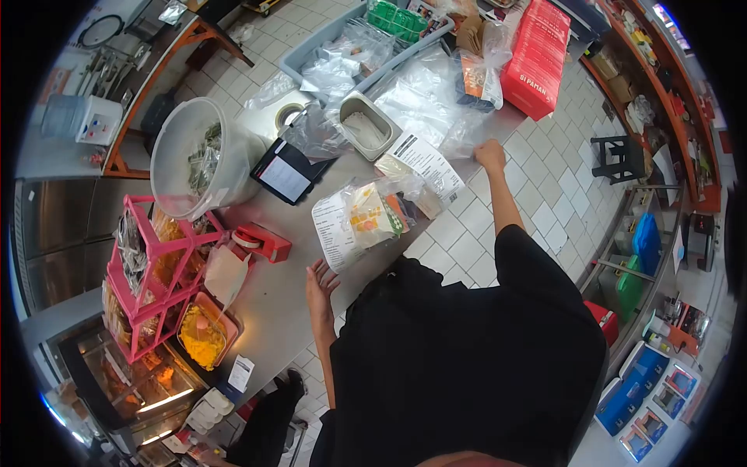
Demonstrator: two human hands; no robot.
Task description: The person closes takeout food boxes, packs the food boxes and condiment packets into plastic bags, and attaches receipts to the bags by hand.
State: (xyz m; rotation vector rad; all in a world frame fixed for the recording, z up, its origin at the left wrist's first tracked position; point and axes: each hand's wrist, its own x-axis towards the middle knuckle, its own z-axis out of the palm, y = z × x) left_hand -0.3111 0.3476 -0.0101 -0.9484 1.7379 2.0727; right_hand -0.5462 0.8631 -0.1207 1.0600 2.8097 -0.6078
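Observation:
My left hand (319,286) is at the near edge of the steel counter, fingers apart, beside a long printed receipt (333,233). On that receipt lies a clear bag with a yellow-printed packet (373,214) inside. My right hand (490,156) is closed at the counter's right edge, by the end of some clear plastic bags (424,97); what its fingers hold, if anything, is hidden. Between the hands, a second receipt (424,163) lies over another small bagged packet (420,194).
Behind these are a metal container (364,128), a tablet (284,175) and a grey-blue bin (292,66) of bags. A red box (537,62) stands at the far right. Leftward are a clear tub (175,159), a pink rack (159,253) and a tray (232,331) of yellow food. Another person (264,424) is below.

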